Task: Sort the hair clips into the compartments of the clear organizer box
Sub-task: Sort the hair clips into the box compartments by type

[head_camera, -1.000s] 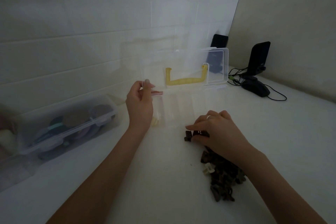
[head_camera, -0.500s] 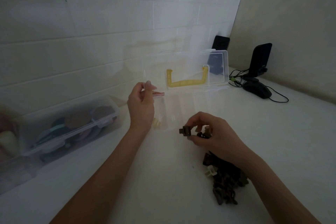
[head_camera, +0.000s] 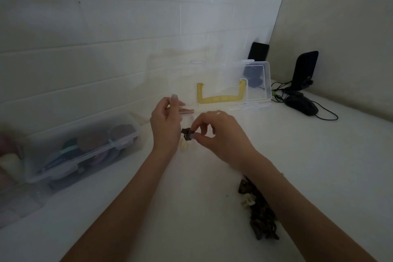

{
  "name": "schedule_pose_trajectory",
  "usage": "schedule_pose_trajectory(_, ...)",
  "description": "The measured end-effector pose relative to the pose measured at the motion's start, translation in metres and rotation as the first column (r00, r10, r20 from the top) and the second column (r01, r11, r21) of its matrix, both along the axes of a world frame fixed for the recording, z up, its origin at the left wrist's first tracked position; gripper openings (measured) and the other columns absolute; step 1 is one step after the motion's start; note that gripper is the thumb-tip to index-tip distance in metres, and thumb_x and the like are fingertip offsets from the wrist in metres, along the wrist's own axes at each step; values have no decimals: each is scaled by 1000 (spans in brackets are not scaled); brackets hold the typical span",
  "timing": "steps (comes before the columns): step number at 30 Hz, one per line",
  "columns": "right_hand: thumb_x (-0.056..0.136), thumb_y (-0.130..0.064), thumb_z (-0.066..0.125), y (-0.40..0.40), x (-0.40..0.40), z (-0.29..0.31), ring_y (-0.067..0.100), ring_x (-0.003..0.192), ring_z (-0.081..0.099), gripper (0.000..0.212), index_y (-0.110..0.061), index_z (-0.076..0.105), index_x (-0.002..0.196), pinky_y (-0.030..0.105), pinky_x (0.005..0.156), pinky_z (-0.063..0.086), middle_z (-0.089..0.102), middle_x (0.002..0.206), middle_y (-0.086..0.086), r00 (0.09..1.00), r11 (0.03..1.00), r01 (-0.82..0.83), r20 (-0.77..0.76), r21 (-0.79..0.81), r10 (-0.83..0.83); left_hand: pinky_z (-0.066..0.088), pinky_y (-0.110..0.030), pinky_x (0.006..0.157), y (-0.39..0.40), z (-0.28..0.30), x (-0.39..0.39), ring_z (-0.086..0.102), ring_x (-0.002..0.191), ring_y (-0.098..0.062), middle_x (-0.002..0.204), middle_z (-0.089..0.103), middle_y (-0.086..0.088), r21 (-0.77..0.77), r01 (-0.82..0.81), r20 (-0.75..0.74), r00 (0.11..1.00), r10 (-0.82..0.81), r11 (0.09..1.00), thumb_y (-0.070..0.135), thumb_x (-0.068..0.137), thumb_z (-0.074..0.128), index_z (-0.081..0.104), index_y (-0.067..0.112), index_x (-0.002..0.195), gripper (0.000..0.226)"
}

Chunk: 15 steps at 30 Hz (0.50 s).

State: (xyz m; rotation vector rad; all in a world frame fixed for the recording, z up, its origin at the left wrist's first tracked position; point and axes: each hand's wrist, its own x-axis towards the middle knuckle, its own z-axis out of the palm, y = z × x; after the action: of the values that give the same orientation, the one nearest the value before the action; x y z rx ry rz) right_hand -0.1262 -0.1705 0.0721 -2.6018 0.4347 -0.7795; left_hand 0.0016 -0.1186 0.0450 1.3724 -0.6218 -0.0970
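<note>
The right hand pinches a small dark brown hair clip between thumb and fingertips. It holds the clip in the air, just above the near left part of the clear plastic organizer box. The left hand grips the left edge of that box with its fingers curled round the rim. The box's see-through lid with a yellow handle stands up behind both hands. A pale yellow clip lies inside the box, below the dark clip. A pile of dark hair clips sits on the white table, near the right arm, with one cream clip on top. A big clear storage tub with a lid stands to the left, well apart from the pile.
</note>
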Motion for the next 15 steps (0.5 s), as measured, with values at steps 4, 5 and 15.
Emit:
schedule_pose_trajectory(4, 84, -26, 64, 5, 12, -2, 9, 72, 45, 9, -25, 60, 92, 27, 67, 38, 47, 71, -11, 994, 991, 106, -11, -84, -107, 56, -44, 78, 1, 2, 0, 66, 84, -23, 78, 65, 2, -8, 11, -18, 1000, -11, 1000, 36, 98, 43, 58, 23, 72, 33)
schedule_pose_trajectory(5, 84, -26, 64, 5, 11, -1, 8, 71, 45, 11, -25, 59, 93, 26, 66, 39, 46, 70, -12, 995, 992, 98, 5, -74, -98, 56, -44, 78, 1, 2, 0, 66, 85, -24, 78, 64, 3, -10, 13, -24, 1000, -13, 1000, 35, 98, 43, 58, 22, 72, 33)
schedule_pose_trajectory(15, 79, -14, 73, -32, -67, -11, 5, 71, 57, 13, -26, 67, 79, 15, 62, 45, 64, 74, -9, 994, 986, 98, -56, 131, -91, 55, -39, 71, -4, -1, 7, 64, 79, -11, 72, 63, 13, -4, 1, -43, 999, -2, 1000, 36, 98, 44, 57, 25, 68, 35)
